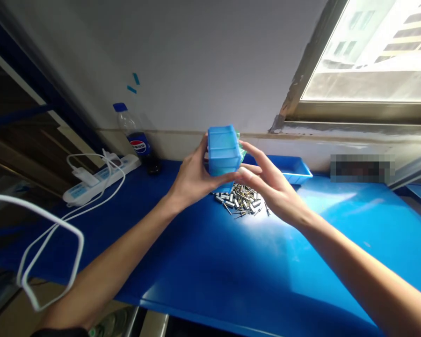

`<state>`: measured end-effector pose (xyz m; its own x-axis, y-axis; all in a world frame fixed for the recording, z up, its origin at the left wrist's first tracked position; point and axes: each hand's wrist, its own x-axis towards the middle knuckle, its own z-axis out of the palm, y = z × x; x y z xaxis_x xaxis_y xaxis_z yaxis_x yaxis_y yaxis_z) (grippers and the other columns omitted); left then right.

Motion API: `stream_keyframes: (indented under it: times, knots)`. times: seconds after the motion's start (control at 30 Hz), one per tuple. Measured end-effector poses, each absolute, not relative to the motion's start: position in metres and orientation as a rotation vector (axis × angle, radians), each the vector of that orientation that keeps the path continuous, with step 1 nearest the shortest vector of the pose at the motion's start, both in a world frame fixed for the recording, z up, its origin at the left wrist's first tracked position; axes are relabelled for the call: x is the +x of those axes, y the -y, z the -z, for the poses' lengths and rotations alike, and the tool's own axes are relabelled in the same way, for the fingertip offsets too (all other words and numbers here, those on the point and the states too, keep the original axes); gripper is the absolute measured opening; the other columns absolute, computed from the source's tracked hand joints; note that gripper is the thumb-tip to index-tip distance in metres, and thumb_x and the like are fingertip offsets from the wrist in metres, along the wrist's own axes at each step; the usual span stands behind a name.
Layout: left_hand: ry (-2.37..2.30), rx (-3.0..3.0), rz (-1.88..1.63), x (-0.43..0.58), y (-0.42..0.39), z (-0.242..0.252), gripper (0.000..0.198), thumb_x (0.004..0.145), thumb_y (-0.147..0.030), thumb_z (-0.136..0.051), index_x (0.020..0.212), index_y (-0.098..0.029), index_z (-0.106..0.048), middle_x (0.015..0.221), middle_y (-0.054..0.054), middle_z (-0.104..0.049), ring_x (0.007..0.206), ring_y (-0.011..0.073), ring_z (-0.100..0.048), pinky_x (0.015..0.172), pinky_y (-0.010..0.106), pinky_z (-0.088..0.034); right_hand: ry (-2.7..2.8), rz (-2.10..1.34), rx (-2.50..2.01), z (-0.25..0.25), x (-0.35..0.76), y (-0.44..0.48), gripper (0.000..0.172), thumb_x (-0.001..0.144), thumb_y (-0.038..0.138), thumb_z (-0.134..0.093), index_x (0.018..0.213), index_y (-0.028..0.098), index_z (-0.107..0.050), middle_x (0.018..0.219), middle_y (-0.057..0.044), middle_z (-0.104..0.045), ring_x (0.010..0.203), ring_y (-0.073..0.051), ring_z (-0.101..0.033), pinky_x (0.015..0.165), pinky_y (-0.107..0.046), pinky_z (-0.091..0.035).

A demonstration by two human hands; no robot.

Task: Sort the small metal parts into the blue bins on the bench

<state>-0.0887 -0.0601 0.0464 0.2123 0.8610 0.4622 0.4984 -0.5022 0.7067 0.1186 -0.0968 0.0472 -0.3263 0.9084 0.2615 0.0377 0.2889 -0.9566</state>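
Observation:
A small blue plastic bin (223, 149) is held up above the table, tilted so that its ribbed outer side faces me. My left hand (192, 175) is closed around its left side, thumb along the lower edge. At the right side, the fingers of my right hand (272, 185) press against the bin near its lower corner. Something green and shiny (242, 149) shows between the bin and my right fingers; its kind is unclear. Below both hands lies a pile of metal rivets and small silvery blocks (243, 201). The bin's inside is hidden from me.
A blue tray (296, 169) stands behind the pile. On the left are a cola bottle (138, 138) and a white power strip (100, 180) with loose white cables (80, 234). The blue table (210, 267) meets a wall with a window (375, 56) at right.

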Motion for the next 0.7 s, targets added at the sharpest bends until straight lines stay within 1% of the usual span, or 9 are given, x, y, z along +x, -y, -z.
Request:
stream_keyframes:
  times: [0.1,0.17,0.27,0.37,0.43,0.5,0.57,0.63,0.7]
  knots:
    - [-1.520,2.394,-0.944,-0.070,0.064,-0.065,0.115,0.067,-0.066,-0.088,0.161,-0.019,-0.039,0.142,0.020,-0.064,0.129,0.0424,-0.061,0.110,0.055,-0.049,1.223,-1.396,-0.780,-0.028,0.122,0.106,0.058,0.096,0.054,-0.064,0.150,0.039,-0.048,0.127,-0.002,-0.075,0.116,-0.026,-0.073,0.107,-0.049,-0.055]
    - [-1.636,2.512,-0.684,-0.053,0.063,-0.070,0.121,0.069,-0.072,-0.083,0.164,-0.015,-0.033,0.142,0.023,-0.062,0.133,0.0456,-0.056,0.111,0.057,-0.045,1.032,-1.466,-0.753,-0.019,0.125,0.111,0.053,0.095,0.050,-0.066,0.145,0.037,-0.051,0.116,-0.001,-0.077,0.109,-0.024,-0.074,0.107,-0.048,-0.055]
    - [-1.617,2.627,-0.388,-0.032,0.054,-0.065,0.126,0.071,-0.078,-0.077,0.167,-0.012,-0.028,0.144,0.025,-0.058,0.136,0.0466,-0.050,0.112,0.054,-0.043,0.873,-1.518,-0.756,-0.006,0.133,0.114,0.049,0.093,0.050,-0.067,0.136,0.032,-0.055,0.106,-0.002,-0.078,0.103,-0.025,-0.076,0.108,-0.050,-0.054]
    - [-1.540,2.679,-0.280,-0.020,0.041,-0.050,0.124,0.071,-0.071,-0.080,0.168,-0.014,-0.026,0.144,0.025,-0.058,0.138,0.0473,-0.047,0.114,0.055,-0.039,0.838,-1.515,-0.845,0.008,0.146,0.112,0.045,0.094,0.054,-0.065,0.130,0.029,-0.059,0.113,-0.006,-0.079,0.106,-0.026,-0.077,0.111,-0.050,-0.053]
    - [-1.450,2.654,-0.361,-0.019,0.032,-0.037,0.127,0.063,-0.068,-0.087,0.165,-0.015,-0.034,0.140,0.025,-0.061,0.138,0.0504,-0.045,0.115,0.058,-0.035,0.882,-1.484,-0.946,0.018,0.155,0.109,0.043,0.096,0.057,-0.062,0.126,0.026,-0.062,0.112,-0.008,-0.080,0.107,-0.028,-0.077,0.110,-0.050,-0.055]
    - [-1.343,2.573,-0.519,-0.021,0.026,-0.026,0.131,0.051,-0.069,-0.092,0.160,-0.017,-0.044,0.135,0.025,-0.063,0.134,0.0536,-0.046,0.117,0.061,-0.031,0.963,-1.442,-1.044,0.026,0.163,0.104,0.044,0.098,0.060,-0.059,0.119,0.022,-0.067,0.105,-0.012,-0.081,0.105,-0.030,-0.079,0.104,-0.050,-0.059]
    - [-1.283,2.547,-0.594,-0.025,0.022,-0.019,0.127,0.053,-0.072,-0.090,0.160,-0.019,-0.045,0.134,0.023,-0.063,0.132,0.0521,-0.049,0.117,0.061,-0.031,1.074,-1.329,-1.150,0.031,0.170,0.098,0.050,0.099,0.065,-0.055,0.112,0.020,-0.071,0.093,-0.013,-0.081,0.094,-0.031,-0.081,0.094,-0.048,-0.064]
    - [-1.276,2.540,-0.604,-0.031,0.022,-0.016,0.123,0.059,-0.076,-0.085,0.161,-0.021,-0.044,0.135,0.022,-0.062,0.131,0.0496,-0.050,0.117,0.058,-0.033,1.247,-1.143,-1.294,0.033,0.177,0.093,0.056,0.101,0.069,-0.049,0.104,0.019,-0.074,0.078,-0.010,-0.079,0.078,-0.030,-0.081,0.080,-0.044,-0.067]
    - [-1.295,2.500,-0.598,-0.038,0.022,-0.018,0.121,0.061,-0.079,-0.082,0.161,-0.021,-0.045,0.135,0.021,-0.061,0.132,0.0483,-0.050,0.117,0.057,-0.035,1.569,-0.823,-1.421,0.032,0.184,0.087,0.063,0.105,0.068,-0.036,0.095,0.020,-0.076,0.066,-0.008,-0.075,0.063,-0.026,-0.078,0.065,-0.037,-0.065]
